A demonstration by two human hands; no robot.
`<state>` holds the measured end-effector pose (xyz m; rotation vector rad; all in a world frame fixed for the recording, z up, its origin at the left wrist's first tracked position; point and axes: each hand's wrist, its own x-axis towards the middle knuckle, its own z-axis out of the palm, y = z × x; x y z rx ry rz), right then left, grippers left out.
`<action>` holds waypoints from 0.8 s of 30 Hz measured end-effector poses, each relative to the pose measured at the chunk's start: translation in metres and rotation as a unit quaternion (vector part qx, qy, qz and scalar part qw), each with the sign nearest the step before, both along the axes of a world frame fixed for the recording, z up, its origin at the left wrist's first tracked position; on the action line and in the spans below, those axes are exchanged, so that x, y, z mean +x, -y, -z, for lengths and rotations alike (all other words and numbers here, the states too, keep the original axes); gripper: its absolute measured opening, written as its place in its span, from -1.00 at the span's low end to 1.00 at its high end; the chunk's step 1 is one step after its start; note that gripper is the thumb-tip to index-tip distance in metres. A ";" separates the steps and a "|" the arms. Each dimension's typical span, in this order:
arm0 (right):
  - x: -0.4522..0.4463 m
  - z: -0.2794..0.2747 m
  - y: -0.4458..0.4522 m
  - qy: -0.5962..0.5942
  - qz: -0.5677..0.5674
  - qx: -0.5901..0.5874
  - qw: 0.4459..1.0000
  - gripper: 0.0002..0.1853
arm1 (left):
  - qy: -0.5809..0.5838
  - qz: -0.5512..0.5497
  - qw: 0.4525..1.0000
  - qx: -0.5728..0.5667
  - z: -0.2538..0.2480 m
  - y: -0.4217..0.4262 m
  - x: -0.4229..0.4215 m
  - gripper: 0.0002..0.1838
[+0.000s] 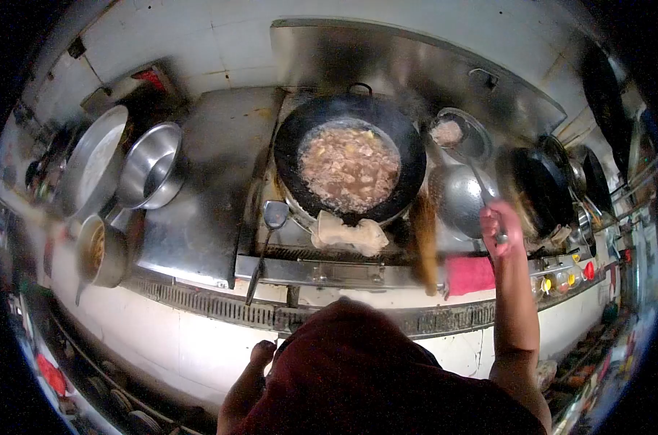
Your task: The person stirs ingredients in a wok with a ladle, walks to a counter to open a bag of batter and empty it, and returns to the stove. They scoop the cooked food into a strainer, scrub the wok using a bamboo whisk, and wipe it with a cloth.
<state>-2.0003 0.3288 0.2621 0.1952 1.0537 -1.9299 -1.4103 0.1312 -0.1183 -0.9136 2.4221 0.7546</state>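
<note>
My right hand (500, 226) is closed around the long handle of a ladle (474, 170). The ladle's bowl, filled with pale brown, pinkish food or foam (446, 133), is over a round metal bowl (477, 139) at the back right. Whether it touches that bowl I cannot tell. To the left, a big black wok (293, 141) contains chopped meat in bubbling brown liquid (349, 165), with yellowish pieces in it. My left hand (262, 353) is low beside my body, fingers curled, with nothing visible in it.
A perforated strainer (459, 199) is below the ladle. A folded cloth (349, 233) lies at the wok's front rim, beside a spatula (275, 214). Steel pots (151, 167) stand left; a dark wok (538, 190) stands right. A red cloth (468, 275) hangs on the front edge.
</note>
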 end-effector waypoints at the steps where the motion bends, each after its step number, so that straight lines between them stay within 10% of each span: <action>1: -0.011 0.011 -0.002 -0.073 0.012 0.127 0.989 -0.96 | 0.000 0.001 1.000 0.001 -0.002 -0.001 -0.003 -0.83; 6: -0.023 0.041 -0.017 -0.246 0.003 0.203 0.948 -0.85 | 0.025 0.056 0.998 -0.035 -0.003 -0.003 -0.002 -0.83; 12: -0.016 0.078 -0.034 -0.620 -0.101 0.419 0.656 -0.55 | 0.015 0.025 1.000 -0.011 -0.005 -0.007 0.003 -0.82; 19: 0.000 0.098 0.001 -0.705 -0.119 0.378 0.588 -0.35 | -0.079 -0.082 0.992 0.058 -0.001 -0.008 0.003 -0.83; 24: 0.021 0.128 0.062 -0.709 -0.210 0.396 0.544 -0.39 | -0.034 0.048 0.997 -0.053 0.005 -0.004 -0.005 -0.83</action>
